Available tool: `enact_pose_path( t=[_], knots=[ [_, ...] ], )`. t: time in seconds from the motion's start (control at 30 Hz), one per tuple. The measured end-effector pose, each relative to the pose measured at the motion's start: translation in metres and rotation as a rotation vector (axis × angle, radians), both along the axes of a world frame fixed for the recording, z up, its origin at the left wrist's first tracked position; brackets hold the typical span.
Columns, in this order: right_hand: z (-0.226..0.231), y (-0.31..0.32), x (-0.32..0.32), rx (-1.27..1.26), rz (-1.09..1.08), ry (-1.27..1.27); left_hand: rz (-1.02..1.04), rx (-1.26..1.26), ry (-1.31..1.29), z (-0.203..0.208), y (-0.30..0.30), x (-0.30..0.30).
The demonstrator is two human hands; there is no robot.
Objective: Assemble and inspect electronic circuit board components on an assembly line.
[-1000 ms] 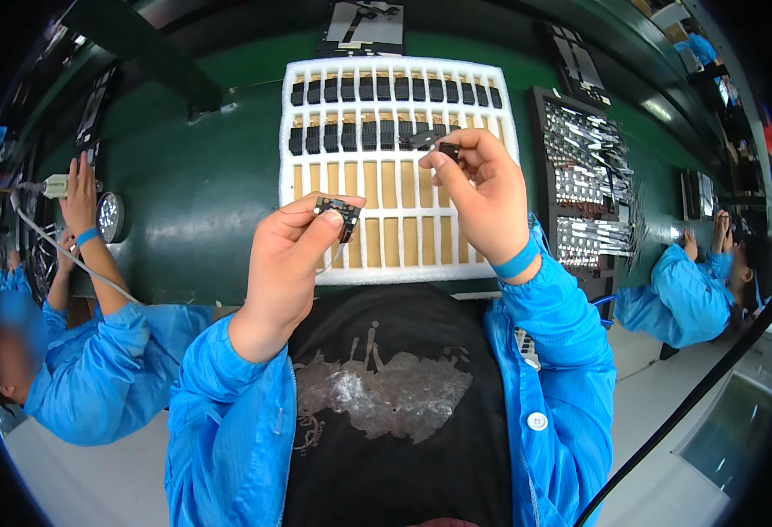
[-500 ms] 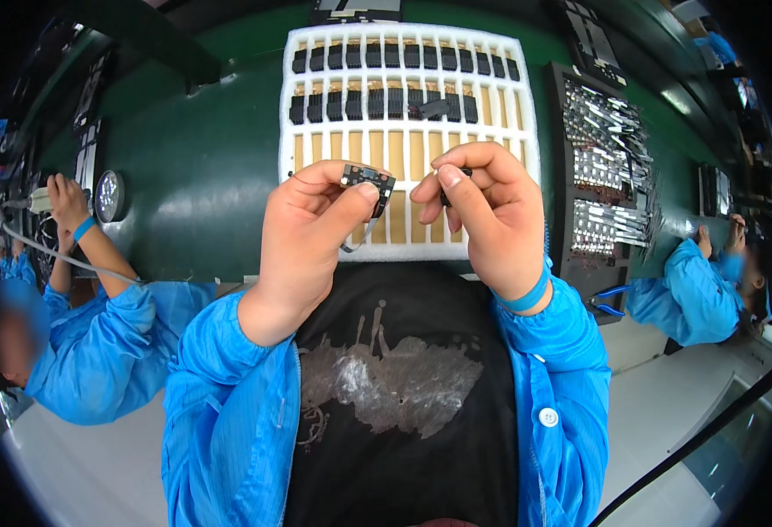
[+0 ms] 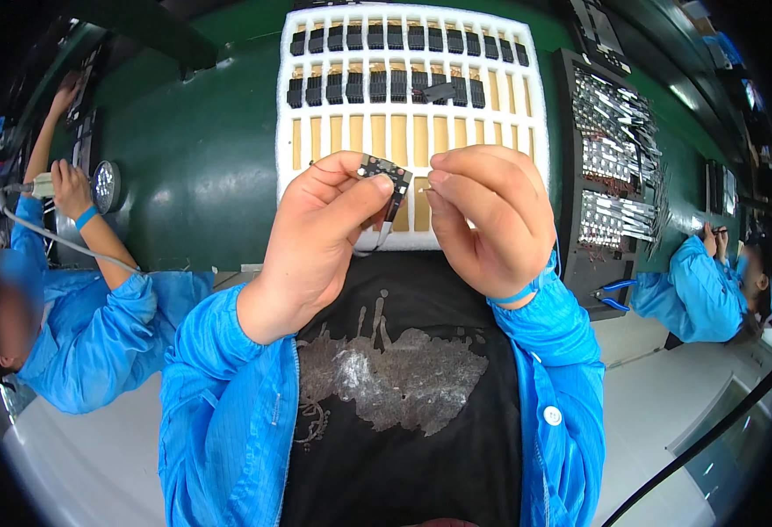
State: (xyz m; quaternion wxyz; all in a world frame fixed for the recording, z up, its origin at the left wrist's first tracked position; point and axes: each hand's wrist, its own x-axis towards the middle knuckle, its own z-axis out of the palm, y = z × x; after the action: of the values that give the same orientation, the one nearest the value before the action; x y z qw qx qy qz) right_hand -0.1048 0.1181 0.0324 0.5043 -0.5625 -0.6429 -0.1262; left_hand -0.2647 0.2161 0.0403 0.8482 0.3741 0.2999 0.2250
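Note:
My left hand (image 3: 311, 224) pinches a small black circuit board (image 3: 386, 169) between thumb and fingers. A flat ribbon cable (image 3: 386, 233) hangs from the board toward my lap. Just to the right, my right hand (image 3: 500, 220) has its thumb and fingers pinched together. A tiny pale bit shows at those fingertips, too small to name. Both hands are over the near part of a white foam tray (image 3: 541, 123). Black parts (image 3: 377, 86) stand in its two far rows, with one dark piece (image 3: 440, 92) lying across them. Its near slots show a tan bottom.
A dark tray (image 3: 566, 158) at right holds many small boards with strips; blue-handled pliers (image 3: 614, 286) lie near its front corner. To the left, a co-worker's hand (image 3: 72, 189) grips a corded pale handle beside a round lamp (image 3: 105, 186). Another person (image 3: 693, 290) works at right.
The board in my left hand has turned and moved slightly right, showing more ribbon cable. My right hand has rotated, and the small black piece at its fingers no longer shows. The left co-worker reaches far forward.

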Motion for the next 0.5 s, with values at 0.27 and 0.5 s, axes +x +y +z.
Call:
enact_pose_path(
  t=[0.27, 0.5],
  knots=[
    [-0.0052, -0.0014, 0.003, 0.1, -0.057, -0.279, -0.103, -0.163, -0.042, 0.0055, -0.0025, -0.0005],
    [-0.0055, -0.0012, 0.004, 0.126, -0.036, -0.299, -0.139, -0.179, -0.077, -0.0003, -0.0025, -0.0046]
  ],
)
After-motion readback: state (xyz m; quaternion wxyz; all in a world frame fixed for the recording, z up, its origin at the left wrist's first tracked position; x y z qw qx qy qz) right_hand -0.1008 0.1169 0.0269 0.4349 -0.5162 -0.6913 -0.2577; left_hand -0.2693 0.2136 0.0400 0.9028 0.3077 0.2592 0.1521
